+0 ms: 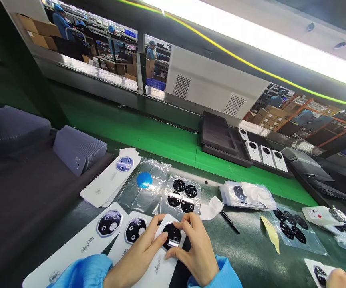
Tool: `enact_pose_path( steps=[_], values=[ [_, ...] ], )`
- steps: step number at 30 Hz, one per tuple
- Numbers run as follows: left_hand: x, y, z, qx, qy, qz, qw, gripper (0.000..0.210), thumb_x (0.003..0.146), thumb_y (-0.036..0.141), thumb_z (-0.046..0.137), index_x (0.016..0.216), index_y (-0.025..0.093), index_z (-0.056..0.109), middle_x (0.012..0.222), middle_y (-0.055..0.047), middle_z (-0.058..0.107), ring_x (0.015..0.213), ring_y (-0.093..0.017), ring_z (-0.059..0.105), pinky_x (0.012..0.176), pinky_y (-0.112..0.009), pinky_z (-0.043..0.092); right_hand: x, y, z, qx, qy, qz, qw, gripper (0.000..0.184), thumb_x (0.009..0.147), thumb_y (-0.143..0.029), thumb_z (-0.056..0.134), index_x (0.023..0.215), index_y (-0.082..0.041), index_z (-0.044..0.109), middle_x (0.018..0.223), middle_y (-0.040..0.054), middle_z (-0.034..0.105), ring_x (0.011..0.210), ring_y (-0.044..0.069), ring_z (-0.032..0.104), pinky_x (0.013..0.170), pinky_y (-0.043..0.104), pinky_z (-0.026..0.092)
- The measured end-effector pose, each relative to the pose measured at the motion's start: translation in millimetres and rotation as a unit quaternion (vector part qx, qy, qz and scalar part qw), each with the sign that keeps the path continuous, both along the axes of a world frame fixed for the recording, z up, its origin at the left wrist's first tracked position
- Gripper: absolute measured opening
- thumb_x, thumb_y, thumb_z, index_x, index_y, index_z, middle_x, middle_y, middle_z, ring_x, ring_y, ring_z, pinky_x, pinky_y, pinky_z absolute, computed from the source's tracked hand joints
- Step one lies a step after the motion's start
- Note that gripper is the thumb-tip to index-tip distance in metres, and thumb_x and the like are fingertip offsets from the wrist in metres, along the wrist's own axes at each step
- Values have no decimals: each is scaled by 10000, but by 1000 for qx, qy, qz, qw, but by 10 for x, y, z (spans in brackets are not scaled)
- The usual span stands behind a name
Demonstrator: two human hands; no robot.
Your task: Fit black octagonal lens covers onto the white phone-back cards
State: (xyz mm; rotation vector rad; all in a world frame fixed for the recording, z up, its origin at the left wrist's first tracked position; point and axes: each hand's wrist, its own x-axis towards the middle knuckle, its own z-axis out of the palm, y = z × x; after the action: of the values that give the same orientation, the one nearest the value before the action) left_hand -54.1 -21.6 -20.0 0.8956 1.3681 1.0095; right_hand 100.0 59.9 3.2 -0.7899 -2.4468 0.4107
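Observation:
A white back panel [158, 266] lies tilted between my hands, with a shiny black octagonal lens plate [172, 236] at its upper end. My left hand [135, 256] grips the panel from the left, thumb on the plate's edge. On the other side, my right hand [198, 252] closes on the panel, its index finger and thumb at the plate's rim. Whether the plate is seated flat cannot be seen. Left of these are two more white panels with black plates, one large [80, 248] and one partly under my left hand [135, 230].
Behind the hands lie a plastic sheet of black plates [180, 196], a blue disc [144, 180], stacked white panels [110, 180], a black pen [229, 222] and a bottle [323, 215]. Trays [221, 136] stand on the green belt [167, 148]. Another person's hand [345, 279] is at lower right.

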Motion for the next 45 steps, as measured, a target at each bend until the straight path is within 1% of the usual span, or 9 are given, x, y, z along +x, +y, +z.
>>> enact_pose_path(
  steps=[12, 17, 23, 27, 30, 34, 36, 41, 45],
  values=[
    [-4, 2, 17, 5, -22, 33, 999, 478, 880, 447, 493, 1313, 259, 417, 1406, -38, 499, 1381, -257, 310, 1077, -350, 328, 16, 5, -4, -23, 21, 14, 999, 416, 681, -443, 790, 940, -182, 596, 877, 47, 537, 784, 209, 550, 643, 325, 514],
    [-4, 5, 21, 14, -29, 33, 999, 478, 887, 442, 490, 1317, 251, 406, 1487, -45, 399, 1390, -256, 299, 1072, -340, 348, 10, 17, -2, -14, 36, 29, 999, 468, 692, -498, 764, 991, -180, 595, 884, 52, 519, 792, 209, 542, 650, 322, 515],
    [-28, 18, -16, 29, -55, 30, 998, 500, 893, 444, 497, 1349, 277, 375, 1491, -4, 393, 1446, -270, 97, 1075, -344, 342, 55, 11, -11, -63, 77, 16, 995, 168, 902, -307, 562, 1044, -228, 602, 935, 55, 531, 880, 206, 562, 746, 338, 523],
    [-37, 17, 13, 22, -87, 24, 996, 540, 899, 471, 485, 1372, 272, 319, 1450, -14, 453, 1437, -254, 160, 1023, -305, 396, 103, 15, -81, -128, 125, -38, 983, 228, 938, -278, 456, 1117, -235, 590, 970, 56, 548, 798, 162, 585, 683, 271, 522],
    [-37, 18, 37, 26, -105, 21, 994, 550, 892, 481, 495, 1363, 259, 317, 1370, -24, 539, 1378, -241, 325, 997, -281, 413, 103, 13, -124, -243, 166, -71, 953, 315, 925, -437, 467, 1115, -217, 589, 830, 27, 581, 669, 144, 576, 591, 253, 500],
    [-36, 35, 46, 22, -102, 44, 994, 555, 849, 519, 546, 1312, 260, 383, 1344, -24, 563, 1345, -261, 374, 951, -291, 446, 46, -2, -100, -464, 214, -72, 856, 587, 780, -682, 553, 1075, -175, 559, 590, -47, 509, 475, 108, 493, 442, 228, 407],
    [-35, 48, 64, 12, -108, 61, 992, 601, 799, 577, 584, 1276, 257, 408, 1338, -33, 567, 1331, -281, 389, 916, -300, 468, 18, -6, -70, -524, 228, -59, 819, 650, 705, -713, 616, 1046, -164, 548, 541, -68, 488, 432, 93, 469, 410, 212, 375],
    [-37, 79, 150, -12, -180, 25, 983, 733, 725, 683, 605, 1255, 234, 371, 1153, -66, 668, 1073, -262, 619, 818, -298, 496, -1, -7, -29, -560, 248, -49, 789, 635, 659, -679, 690, 995, -157, 556, 525, -70, 504, 406, 84, 474, 378, 195, 368],
    [-37, 88, 169, -18, -158, 7, 987, 665, 730, 537, 694, 1232, 237, 377, 1045, -39, 698, 927, -221, 662, 746, -267, 494, -10, -13, -9, -556, 256, -42, 790, 591, 667, -655, 702, 970, -167, 565, 509, -70, 510, 391, 80, 456, 381, 199, 361]
  ],
)
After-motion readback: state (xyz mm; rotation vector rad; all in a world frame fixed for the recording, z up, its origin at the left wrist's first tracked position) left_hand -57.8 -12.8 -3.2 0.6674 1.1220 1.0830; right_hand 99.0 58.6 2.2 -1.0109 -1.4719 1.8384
